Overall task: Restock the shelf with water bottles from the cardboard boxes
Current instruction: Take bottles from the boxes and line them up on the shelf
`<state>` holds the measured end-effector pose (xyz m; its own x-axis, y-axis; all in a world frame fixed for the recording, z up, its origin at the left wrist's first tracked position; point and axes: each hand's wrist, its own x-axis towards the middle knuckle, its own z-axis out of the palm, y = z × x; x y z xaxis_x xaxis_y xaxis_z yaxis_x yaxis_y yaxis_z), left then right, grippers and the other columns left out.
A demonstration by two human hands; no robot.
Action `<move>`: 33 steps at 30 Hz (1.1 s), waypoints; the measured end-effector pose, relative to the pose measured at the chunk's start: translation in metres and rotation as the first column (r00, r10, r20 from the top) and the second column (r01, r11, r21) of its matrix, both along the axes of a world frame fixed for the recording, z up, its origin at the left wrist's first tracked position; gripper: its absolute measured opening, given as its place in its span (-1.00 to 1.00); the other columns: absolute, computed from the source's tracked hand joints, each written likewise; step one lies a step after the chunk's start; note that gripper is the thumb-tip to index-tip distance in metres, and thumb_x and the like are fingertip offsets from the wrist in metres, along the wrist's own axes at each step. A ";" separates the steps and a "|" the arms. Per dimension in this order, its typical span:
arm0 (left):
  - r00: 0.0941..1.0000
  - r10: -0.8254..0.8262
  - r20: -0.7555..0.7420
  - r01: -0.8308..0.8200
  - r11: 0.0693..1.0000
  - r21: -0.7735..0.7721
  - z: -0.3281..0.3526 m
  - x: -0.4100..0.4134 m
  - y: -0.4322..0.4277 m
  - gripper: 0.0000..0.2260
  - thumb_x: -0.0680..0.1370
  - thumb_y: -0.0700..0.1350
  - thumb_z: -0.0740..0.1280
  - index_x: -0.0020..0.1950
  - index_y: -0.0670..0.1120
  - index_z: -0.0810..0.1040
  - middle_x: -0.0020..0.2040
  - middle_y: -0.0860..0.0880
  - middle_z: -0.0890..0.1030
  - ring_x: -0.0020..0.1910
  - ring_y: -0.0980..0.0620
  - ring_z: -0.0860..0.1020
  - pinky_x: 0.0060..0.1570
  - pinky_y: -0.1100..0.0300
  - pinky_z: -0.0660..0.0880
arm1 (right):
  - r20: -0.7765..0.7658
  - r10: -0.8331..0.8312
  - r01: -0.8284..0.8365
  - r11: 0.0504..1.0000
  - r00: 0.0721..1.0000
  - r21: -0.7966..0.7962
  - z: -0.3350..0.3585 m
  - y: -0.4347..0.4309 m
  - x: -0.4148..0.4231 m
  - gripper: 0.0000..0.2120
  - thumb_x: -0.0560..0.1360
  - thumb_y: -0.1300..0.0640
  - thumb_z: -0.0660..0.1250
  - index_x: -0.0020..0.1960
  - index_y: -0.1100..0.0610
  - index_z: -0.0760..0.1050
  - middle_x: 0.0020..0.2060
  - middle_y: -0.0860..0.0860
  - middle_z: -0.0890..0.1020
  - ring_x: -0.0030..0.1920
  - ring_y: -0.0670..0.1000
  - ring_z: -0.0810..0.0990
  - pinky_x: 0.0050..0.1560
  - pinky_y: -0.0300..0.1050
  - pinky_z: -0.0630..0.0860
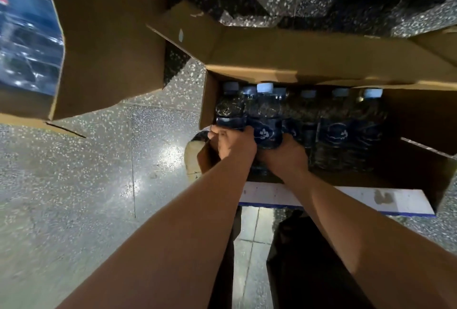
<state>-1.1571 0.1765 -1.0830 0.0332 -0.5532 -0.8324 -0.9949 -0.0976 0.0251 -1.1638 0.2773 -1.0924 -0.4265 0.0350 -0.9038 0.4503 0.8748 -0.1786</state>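
Hands — left (232,146), right (284,158) — grip bottles (265,116) (apparently two) in box (296,61).

My bare forearms stretch forward and draw together, hands side by side. My left hand (232,146) curls its fingers round a bottle (230,113) just beyond its knuckles; my right hand (284,158) grips a second bottle (265,120), fingers mostly hidden.

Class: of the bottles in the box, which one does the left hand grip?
The leftmost bottle, against the box end wall; the left hand grips its label. The right hand holds the neighbouring bottle.
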 end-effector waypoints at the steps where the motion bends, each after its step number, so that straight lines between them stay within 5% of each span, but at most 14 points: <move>1: 1.000 -0.006 -0.007 0.006 1.000 -0.004 0.001 0.001 0.000 -0.34 0.55 0.00 0.29 0.49 -0.21 0.02 0.46 -0.16 0.18 0.38 -0.14 0.28 0.33 0.08 0.25 | -0.015 0.024 -0.024 1.000 1.000 -0.010 0.003 0.005 -0.002 -0.40 0.33 -0.16 0.46 0.26 0.11 0.44 0.14 0.07 0.59 0.13 0.10 0.56 -0.07 -0.21 0.36; 5: 0.998 -0.064 -0.022 0.064 0.998 0.004 0.004 0.005 0.001 -0.27 0.55 0.03 0.28 0.54 -0.22 -0.06 0.49 -0.16 0.17 0.43 -0.14 0.24 0.36 0.08 0.23 | -0.037 0.083 -0.083 0.996 0.996 -0.009 0.012 0.029 -0.018 -0.37 0.30 -0.07 0.49 0.27 0.16 0.41 0.15 0.11 0.56 0.14 0.10 0.53 0.03 -0.12 0.47; 11: 0.993 -0.107 0.048 0.106 0.994 0.032 0.000 0.002 0.006 -0.05 0.47 0.02 0.44 0.55 -0.22 -0.19 0.55 -0.16 0.05 0.50 -0.13 0.14 0.42 0.10 0.16 | -0.063 -0.067 0.070 0.997 0.996 0.039 -0.002 0.038 -0.014 -0.17 0.26 0.01 0.57 0.37 0.22 0.25 0.26 0.18 0.46 0.25 0.16 0.47 0.16 -0.08 0.43; 17: 0.997 -0.077 0.015 0.078 0.978 -0.195 -0.010 0.008 0.012 -0.27 0.43 -0.08 0.47 0.46 -0.16 0.14 0.36 -0.11 0.33 0.33 -0.08 0.34 0.30 0.10 0.31 | -0.114 -0.095 0.106 0.990 0.989 0.090 -0.013 0.040 -0.009 -0.14 0.27 -0.04 0.57 0.41 0.22 0.25 0.31 0.18 0.44 0.30 0.17 0.44 0.23 -0.04 0.41; 20: 0.996 0.023 -0.090 -0.031 0.996 -0.089 0.000 0.012 0.011 -0.34 0.37 -0.05 0.50 0.35 -0.11 0.24 0.27 -0.10 0.44 0.24 -0.09 0.44 0.15 0.10 0.41 | -0.085 -0.135 0.141 0.988 0.987 0.065 -0.002 0.044 -0.013 -0.23 0.28 -0.04 0.54 0.37 0.18 0.33 0.26 0.13 0.50 0.24 0.13 0.49 0.17 -0.09 0.44; 25: 0.982 -0.147 -0.122 0.154 0.987 0.047 0.045 0.019 0.008 -0.39 0.29 0.05 0.53 0.26 -0.08 0.43 0.10 -0.05 0.58 0.08 -0.06 0.55 -0.07 0.20 0.42 | 0.050 -0.252 0.250 0.967 0.966 0.048 0.043 0.046 -0.030 -0.23 0.19 -0.06 0.55 0.34 0.10 0.42 0.14 0.05 0.58 0.05 0.04 0.57 0.06 -0.12 0.54; 29: 0.983 0.011 -0.185 0.007 0.995 0.099 0.091 0.017 0.016 -0.45 0.25 0.03 0.55 0.21 -0.03 0.52 0.05 0.00 0.63 0.00 0.00 0.59 -0.01 0.18 0.52 | 0.087 -0.295 0.297 0.955 0.952 -0.014 0.086 0.052 -0.034 -0.18 -0.03 -0.08 0.55 0.22 0.08 0.54 -0.02 -0.05 0.66 -0.08 -0.05 0.62 -0.09 -0.20 0.54; 33: 0.947 0.165 -0.275 -0.125 0.980 0.158 0.136 0.016 0.021 -0.52 0.31 -0.04 0.54 0.18 -0.02 0.52 -0.01 0.01 0.62 -0.10 0.02 0.58 -0.14 0.20 0.47 | 0.062 -0.262 0.266 0.962 0.963 -0.069 0.134 0.063 -0.037 -0.33 0.01 0.01 0.56 0.13 0.08 0.59 -0.04 0.00 0.67 -0.05 0.01 0.63 0.01 -0.10 0.57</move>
